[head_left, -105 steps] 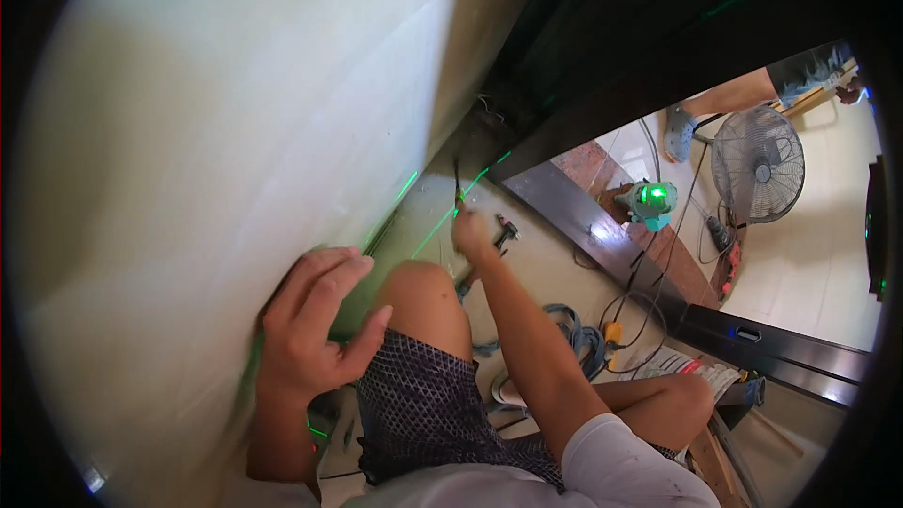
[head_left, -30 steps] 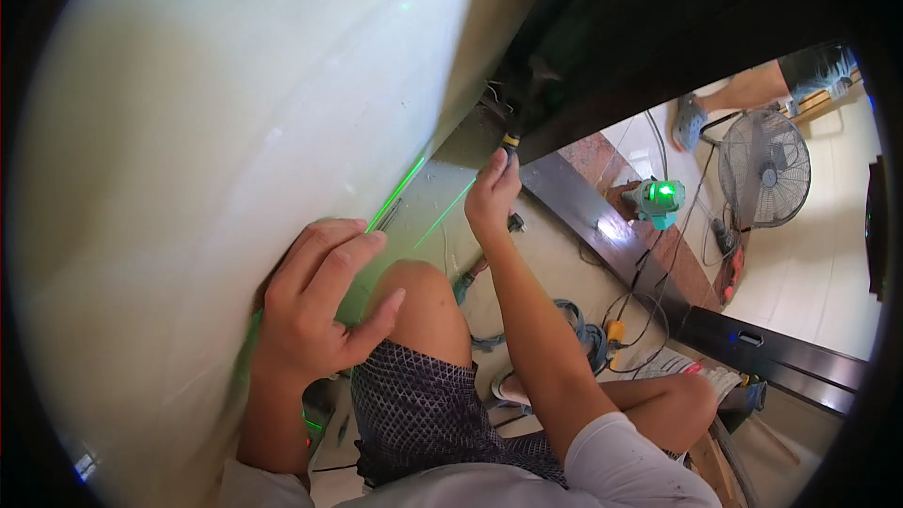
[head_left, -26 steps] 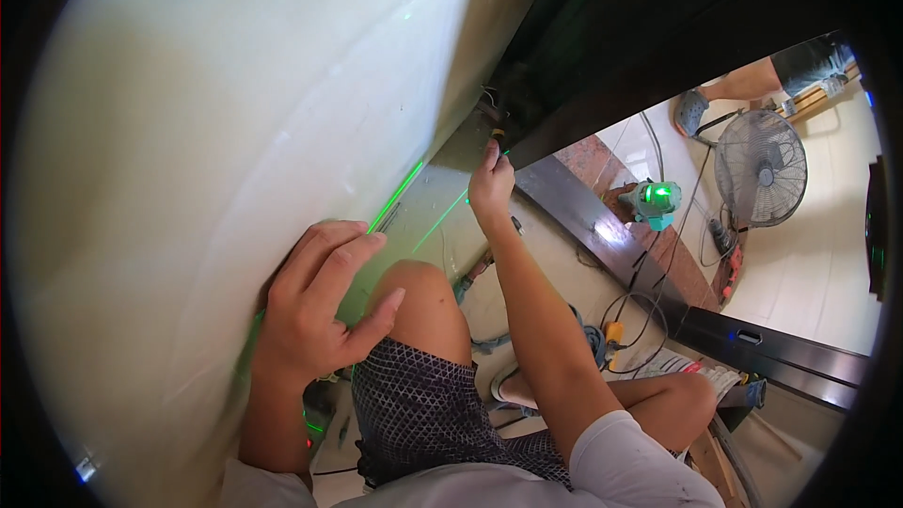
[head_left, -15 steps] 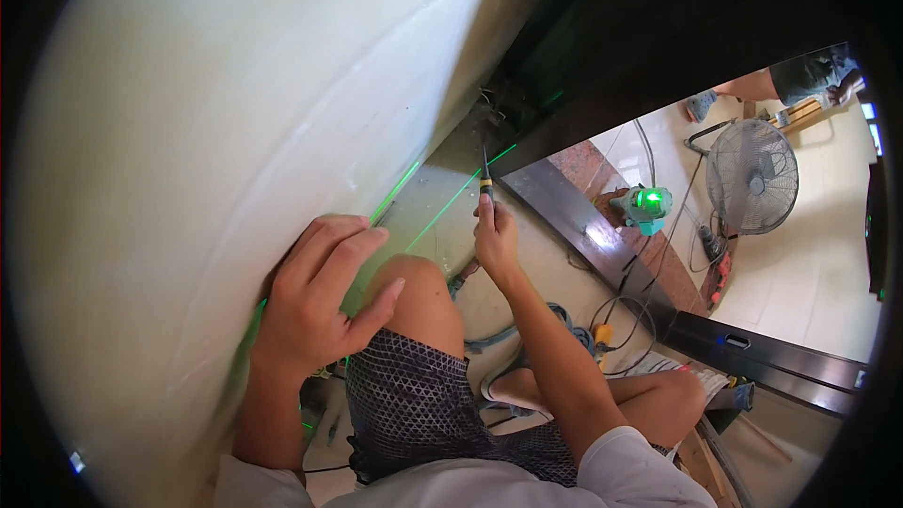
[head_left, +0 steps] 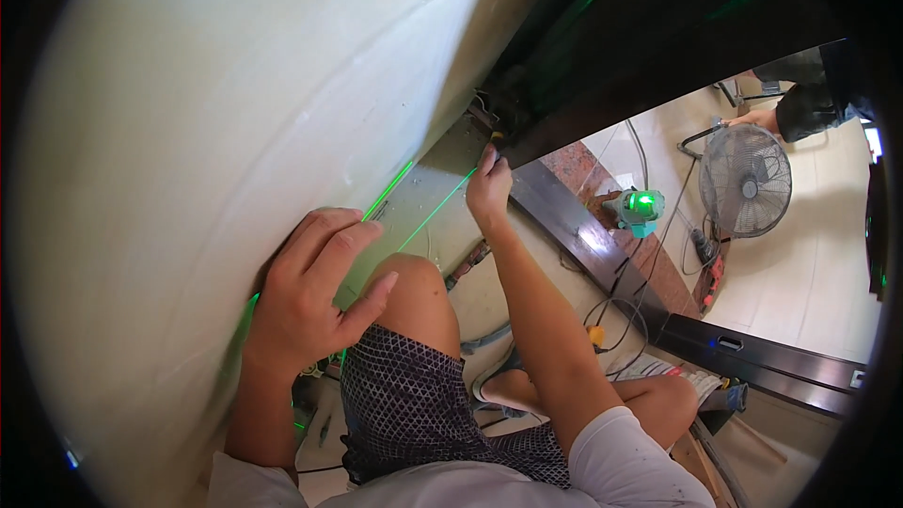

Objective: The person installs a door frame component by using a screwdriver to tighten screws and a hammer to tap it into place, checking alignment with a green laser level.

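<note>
My left hand [head_left: 315, 292] rests against the pale wall [head_left: 235, 150], its fingers apart and nothing in them. My right hand [head_left: 490, 190] is closed around a screwdriver [head_left: 498, 138] with a yellow and black handle. Most of the handle is covered by my fingers, and the shaft is lost in the dark gap. That hand reaches to the lower corner where the wall meets a dark panel [head_left: 602, 66]. Some wire-like bits [head_left: 483, 111] stick out in this corner. Green laser lines run along the wall's foot and the floor near my hands.
A lit green laser level [head_left: 642, 207] stands beyond the dark threshold [head_left: 602, 226]. Farther right are a round floor fan [head_left: 748, 181], with another person's hand [head_left: 757, 120] at its top, and a red and black power drill [head_left: 707, 259]. A dark reddish-handled tool [head_left: 467, 265] lies near my knee; cables [head_left: 625, 320] loop beside the threshold.
My right hand has moved forward with the screwdriver, deeper into the corner. My left hand has hardly shifted. The other person has come closer to the fan and reaches to it.
</note>
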The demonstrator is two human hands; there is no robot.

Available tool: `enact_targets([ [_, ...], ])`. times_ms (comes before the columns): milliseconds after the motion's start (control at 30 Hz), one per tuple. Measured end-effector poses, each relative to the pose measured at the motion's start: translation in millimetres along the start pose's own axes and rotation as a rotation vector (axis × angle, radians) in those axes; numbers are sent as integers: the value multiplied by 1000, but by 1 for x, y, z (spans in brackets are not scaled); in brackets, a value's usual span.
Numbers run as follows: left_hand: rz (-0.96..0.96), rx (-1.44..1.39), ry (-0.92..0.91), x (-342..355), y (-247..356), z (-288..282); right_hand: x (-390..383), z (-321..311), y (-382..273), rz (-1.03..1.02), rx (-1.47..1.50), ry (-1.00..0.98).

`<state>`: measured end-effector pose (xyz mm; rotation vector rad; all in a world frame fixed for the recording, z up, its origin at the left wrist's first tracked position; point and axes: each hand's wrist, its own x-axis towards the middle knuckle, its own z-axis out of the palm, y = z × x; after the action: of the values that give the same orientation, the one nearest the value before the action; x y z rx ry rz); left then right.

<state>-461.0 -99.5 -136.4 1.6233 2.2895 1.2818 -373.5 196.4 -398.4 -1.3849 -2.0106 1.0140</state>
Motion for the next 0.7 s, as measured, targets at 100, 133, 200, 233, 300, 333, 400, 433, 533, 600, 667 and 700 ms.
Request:
enact_targets([
  [100,11,-1,-7,-1,1,-4,3,-5,-7,129,-30,-137],
  [133,30,-9,0,-2,1,-3,4,-8,-4,143,-39,-171],
  [200,15,15,10,-5,-2,-6,-22,-10,-10,51,43,-160],
  [233,-14,37,8,-7,-2,-7,-33,-11,-17,44,67,-170],
  [300,-34,49,7,-7,-1,-6,-45,-19,-31,-1,91,-148],
  [333,-34,50,7,-6,-2,-7,-40,-9,-18,-20,56,-135],
  [400,-14,4,6,2,0,3,-13,-5,26,-56,-43,-65],
  [433,-22,4,6,2,0,4,-11,-1,25,-69,-54,18],
  [533,-61,-1,3,-6,0,-2,-9,1,0,205,182,-182],
  [600,-83,8,4,-10,-1,-8,-26,-6,-31,188,239,-201],
  [667,-86,6,-3,-9,0,-8,-32,-11,-33,-59,243,-113],
  [700,-79,9,-3,-9,0,-7,-35,-13,-38,-137,200,-31],
])
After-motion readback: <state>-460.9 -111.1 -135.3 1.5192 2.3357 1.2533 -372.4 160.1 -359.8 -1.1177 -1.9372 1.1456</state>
